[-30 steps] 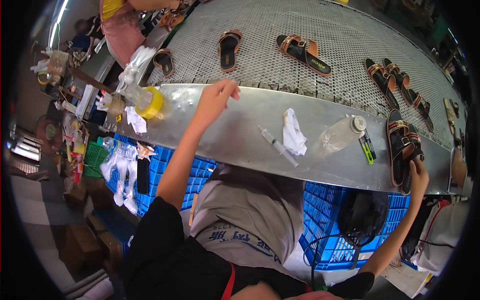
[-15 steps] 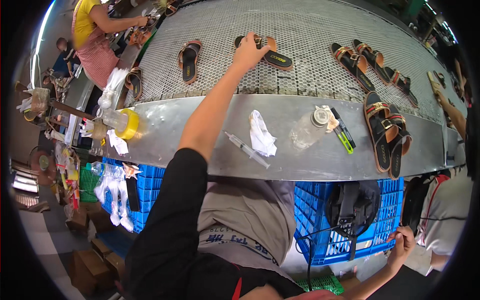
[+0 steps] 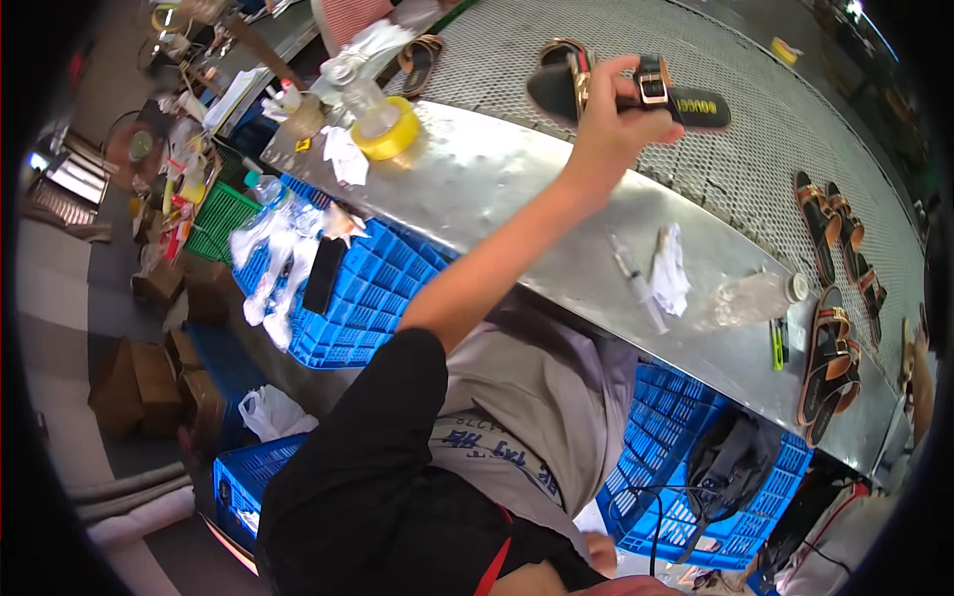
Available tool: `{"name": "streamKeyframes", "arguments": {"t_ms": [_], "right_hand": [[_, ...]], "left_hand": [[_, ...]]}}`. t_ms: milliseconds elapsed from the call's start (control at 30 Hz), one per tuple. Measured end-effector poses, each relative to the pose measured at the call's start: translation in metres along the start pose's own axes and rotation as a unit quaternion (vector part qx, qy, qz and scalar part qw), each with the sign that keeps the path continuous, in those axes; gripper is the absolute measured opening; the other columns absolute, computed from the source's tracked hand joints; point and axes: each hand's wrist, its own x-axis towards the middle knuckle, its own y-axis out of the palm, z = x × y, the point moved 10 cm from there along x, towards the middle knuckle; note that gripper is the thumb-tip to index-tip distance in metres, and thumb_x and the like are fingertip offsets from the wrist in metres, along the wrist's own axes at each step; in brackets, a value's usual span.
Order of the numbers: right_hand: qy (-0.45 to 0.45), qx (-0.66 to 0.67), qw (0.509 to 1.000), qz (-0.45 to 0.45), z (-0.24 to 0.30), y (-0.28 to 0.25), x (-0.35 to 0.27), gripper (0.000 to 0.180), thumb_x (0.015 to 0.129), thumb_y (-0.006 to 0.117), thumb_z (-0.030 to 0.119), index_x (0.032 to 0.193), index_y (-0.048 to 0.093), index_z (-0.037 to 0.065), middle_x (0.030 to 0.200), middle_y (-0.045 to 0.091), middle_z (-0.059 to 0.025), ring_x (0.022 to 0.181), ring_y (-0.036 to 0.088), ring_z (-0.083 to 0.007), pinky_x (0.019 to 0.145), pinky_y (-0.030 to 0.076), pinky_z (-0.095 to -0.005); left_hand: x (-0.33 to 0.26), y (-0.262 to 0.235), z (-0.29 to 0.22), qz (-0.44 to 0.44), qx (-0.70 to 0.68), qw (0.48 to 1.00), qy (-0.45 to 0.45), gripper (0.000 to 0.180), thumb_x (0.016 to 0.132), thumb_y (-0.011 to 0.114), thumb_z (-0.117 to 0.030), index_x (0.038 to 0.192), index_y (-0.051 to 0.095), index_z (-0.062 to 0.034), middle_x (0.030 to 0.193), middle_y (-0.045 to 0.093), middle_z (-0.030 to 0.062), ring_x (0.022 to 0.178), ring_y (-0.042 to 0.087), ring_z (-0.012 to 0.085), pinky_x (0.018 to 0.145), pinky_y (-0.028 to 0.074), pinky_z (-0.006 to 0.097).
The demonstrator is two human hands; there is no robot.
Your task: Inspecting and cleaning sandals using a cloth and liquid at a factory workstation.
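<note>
My left hand (image 3: 616,134) is closed round a black slide sandal (image 3: 701,107) with buckled straps, held above the mesh surface (image 3: 740,184). Part of another sandal (image 3: 562,46) shows just behind it. On the metal ledge (image 3: 537,214) below my left arm lie a syringe (image 3: 636,283) and a white cloth (image 3: 671,276). To their right are a clear bottle (image 3: 745,301) and a green cutter-like tool (image 3: 778,345). Only a small part of my right hand (image 3: 599,549) shows at the lower edge, close to my body, its fingers hidden.
Several sandals (image 3: 818,226) stand at the right, some on the ledge. A yellow tape roll (image 3: 386,131) sits at the ledge's left end. Blue crates (image 3: 383,288) are under the ledge, one holding a black bag (image 3: 735,462). Cardboard boxes (image 3: 139,387) lie at the left.
My left hand has lifted the sandal off the mesh. My right hand has drawn in from the right toward my body. The view has turned and shifted left.
</note>
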Motion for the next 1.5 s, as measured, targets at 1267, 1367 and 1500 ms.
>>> {"name": "streamKeyframes", "arguments": {"t_ms": [1267, 1367, 1500], "right_hand": [[-0.133, 0.083, 0.978, -0.136, 0.068, 0.166, 0.247, 0.029, 0.092, 0.064, 0.011, 0.115, 0.057, -0.005, 0.100, 0.071, -0.0190, 0.090, 0.070, -0.0230, 0.083, 0.055, -0.0334], [-0.145, 0.076, 0.978, -0.128, 0.070, 0.165, 0.249, 0.029, 0.090, 0.064, 0.004, 0.116, 0.059, -0.007, 0.100, 0.072, -0.0183, 0.092, 0.071, -0.0214, 0.085, 0.055, -0.0336], [-0.152, 0.004, 0.981, -0.117, 0.077, 0.165, 0.249, 0.029, 0.087, 0.067, 0.003, 0.113, 0.063, -0.007, 0.098, 0.074, -0.0150, 0.092, 0.070, -0.0198, 0.087, 0.054, -0.0326]], "left_hand": [[0.009, -0.188, 0.037, 0.029, 0.555, 0.831, 0.026, 0.033, 0.092, 0.059, -0.020, 0.120, 0.061, -0.0040, 0.119, 0.064, 0.0121, 0.109, 0.061, 0.0257, 0.088, 0.048, 0.035], [0.050, -0.227, 0.048, 0.002, 0.646, 0.762, 0.047, 0.044, 0.090, 0.060, -0.021, 0.130, 0.054, -0.0013, 0.127, 0.058, 0.0188, 0.119, 0.055, 0.0338, 0.098, 0.045, 0.040], [0.094, -0.280, 0.052, -0.064, 0.737, 0.671, 0.050, 0.054, 0.089, 0.059, -0.031, 0.132, 0.052, -0.0003, 0.132, 0.054, 0.0225, 0.125, 0.049, 0.0386, 0.105, 0.040, 0.048]]}}
